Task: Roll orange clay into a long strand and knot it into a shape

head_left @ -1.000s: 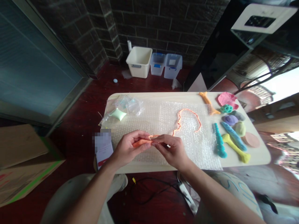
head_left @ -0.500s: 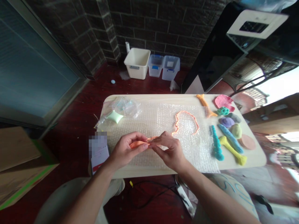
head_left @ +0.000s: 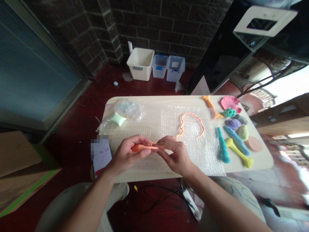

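Observation:
A lump of orange modelling clay (head_left: 137,148) sits in my left hand (head_left: 126,153), its fingers and thumb closed around it. The lump narrows to the right into a thin piece, which my right hand (head_left: 175,153) pinches between thumb and fingers. Both hands are close together above the near half of the bubble wrap (head_left: 154,122). Beyond my right hand, a thin, wavy orange clay strand (head_left: 181,124) curves over the wrap; my right hand hides where its near end leads.
Several clay shapes lie at the table's right, including a yellow bone shape (head_left: 238,153), a teal strip (head_left: 222,146) and a pink piece (head_left: 231,103). A pale green packet (head_left: 117,119) and clear bags (head_left: 130,109) lie far left. A phone (head_left: 101,158) rests at the left edge.
The clay between my hands is drawn out into a longer, straighter thin piece toward my right hand. Both hands stay in nearly the same place; the view has shifted slightly.

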`<action>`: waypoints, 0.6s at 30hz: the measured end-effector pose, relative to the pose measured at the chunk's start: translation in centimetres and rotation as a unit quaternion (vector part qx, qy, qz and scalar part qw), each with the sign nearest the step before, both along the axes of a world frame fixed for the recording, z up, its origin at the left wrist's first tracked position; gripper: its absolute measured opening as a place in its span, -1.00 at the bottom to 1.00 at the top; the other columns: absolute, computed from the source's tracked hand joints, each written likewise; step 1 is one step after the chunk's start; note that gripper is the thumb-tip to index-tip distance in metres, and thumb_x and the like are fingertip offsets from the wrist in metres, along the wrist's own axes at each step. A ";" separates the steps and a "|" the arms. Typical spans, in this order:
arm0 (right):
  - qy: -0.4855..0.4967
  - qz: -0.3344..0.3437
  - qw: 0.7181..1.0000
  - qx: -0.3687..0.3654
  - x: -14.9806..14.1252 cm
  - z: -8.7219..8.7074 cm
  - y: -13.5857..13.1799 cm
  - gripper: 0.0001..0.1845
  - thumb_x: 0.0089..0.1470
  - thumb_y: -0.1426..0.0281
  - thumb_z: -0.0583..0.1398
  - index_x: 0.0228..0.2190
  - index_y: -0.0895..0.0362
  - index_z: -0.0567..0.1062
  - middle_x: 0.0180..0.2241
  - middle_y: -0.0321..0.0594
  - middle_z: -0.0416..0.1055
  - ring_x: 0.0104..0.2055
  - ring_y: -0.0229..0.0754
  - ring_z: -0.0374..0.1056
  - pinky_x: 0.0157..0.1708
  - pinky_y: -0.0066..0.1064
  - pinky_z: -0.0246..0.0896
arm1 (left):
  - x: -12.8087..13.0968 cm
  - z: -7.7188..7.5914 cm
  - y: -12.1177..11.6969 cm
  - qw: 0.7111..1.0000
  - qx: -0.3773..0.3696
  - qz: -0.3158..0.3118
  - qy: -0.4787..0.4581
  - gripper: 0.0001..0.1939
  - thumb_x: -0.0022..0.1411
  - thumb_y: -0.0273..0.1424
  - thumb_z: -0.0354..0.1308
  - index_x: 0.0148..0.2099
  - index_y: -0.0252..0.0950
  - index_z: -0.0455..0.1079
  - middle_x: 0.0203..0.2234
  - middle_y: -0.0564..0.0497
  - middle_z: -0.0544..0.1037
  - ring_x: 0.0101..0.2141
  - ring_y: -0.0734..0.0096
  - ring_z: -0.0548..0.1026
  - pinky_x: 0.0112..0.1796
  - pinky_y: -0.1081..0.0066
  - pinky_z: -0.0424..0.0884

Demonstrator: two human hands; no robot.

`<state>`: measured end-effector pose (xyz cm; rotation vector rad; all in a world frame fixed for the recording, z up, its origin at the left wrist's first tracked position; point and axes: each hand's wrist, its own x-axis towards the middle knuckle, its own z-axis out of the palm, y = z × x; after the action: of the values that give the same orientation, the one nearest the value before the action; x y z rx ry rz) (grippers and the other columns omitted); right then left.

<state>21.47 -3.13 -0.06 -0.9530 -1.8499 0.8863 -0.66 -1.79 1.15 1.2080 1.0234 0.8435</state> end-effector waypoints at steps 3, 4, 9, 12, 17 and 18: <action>-0.018 -0.003 1.000 0.006 0.0 -0.1 -0.3 -0.76 0.24 0.43 0.33 -0.04 0.06 0.65 -0.23 -0.15 0.66 -0.21 -0.10 0.53 -0.13 -0.20 0.39 | 0.1 -0.4 -0.4 1.000 -0.004 -0.009 -0.002 -0.77 0.18 -0.31 0.45 -0.16 -0.33 0.61 -0.22 -0.11 0.72 -0.18 0.24 0.67 -0.12 0.38 0.56; -0.020 -0.007 1.000 -0.003 0.0 -0.2 -0.4 -0.71 0.22 0.40 0.36 -0.01 0.08 0.63 -0.23 -0.14 0.66 -0.21 -0.10 0.53 -0.15 -0.21 0.40 | 0.1 -0.5 -0.5 1.000 -0.007 -0.010 -0.003 -0.79 0.20 -0.31 0.43 -0.19 -0.34 0.62 -0.24 -0.13 0.73 -0.18 0.21 0.68 -0.11 0.35 0.57; 0.033 -0.011 0.998 -0.050 -0.3 -0.1 -0.6 -0.89 0.25 0.40 0.34 -0.18 0.07 0.67 -0.25 -0.16 0.67 -0.22 -0.14 0.55 -0.16 -0.25 0.42 | -0.1 -0.4 -0.9 1.000 -0.004 0.009 -0.001 -0.83 0.21 -0.32 0.43 -0.22 -0.33 0.64 -0.26 -0.14 0.74 -0.17 0.14 0.70 -0.08 0.27 0.60; 0.047 -0.014 0.997 -0.054 -0.5 0.1 -0.5 -0.92 0.25 0.42 0.32 -0.24 0.06 0.68 -0.29 -0.17 0.66 -0.23 -0.13 0.56 -0.17 -0.24 0.43 | -0.1 -0.3 -1.0 1.000 0.004 0.003 0.001 -0.84 0.22 -0.34 0.42 -0.22 -0.32 0.63 -0.26 -0.11 0.74 -0.17 0.17 0.70 -0.09 0.31 0.60; 0.046 -0.016 0.996 -0.076 -0.5 0.1 -0.5 -0.85 0.20 0.40 0.37 -0.16 0.07 0.68 -0.23 -0.14 0.66 -0.21 -0.13 0.57 -0.18 -0.27 0.45 | 0.1 -0.4 -1.0 1.000 0.010 0.003 0.002 -0.83 0.24 -0.33 0.41 -0.21 -0.33 0.62 -0.28 -0.10 0.73 -0.21 0.21 0.69 -0.14 0.36 0.59; 0.052 -0.012 0.995 -0.079 -0.5 0.1 -0.5 -0.86 0.20 0.40 0.37 -0.17 0.06 0.69 -0.24 -0.15 0.66 -0.21 -0.14 0.57 -0.19 -0.27 0.45 | 0.1 -0.5 -1.0 1.000 0.008 0.003 0.005 -0.83 0.24 -0.32 0.41 -0.21 -0.33 0.62 -0.29 -0.10 0.73 -0.22 0.22 0.69 -0.15 0.37 0.58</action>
<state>20.94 -3.58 0.03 -1.0044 -1.6964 1.0591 -0.56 -2.80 0.65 1.2238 1.0304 0.8530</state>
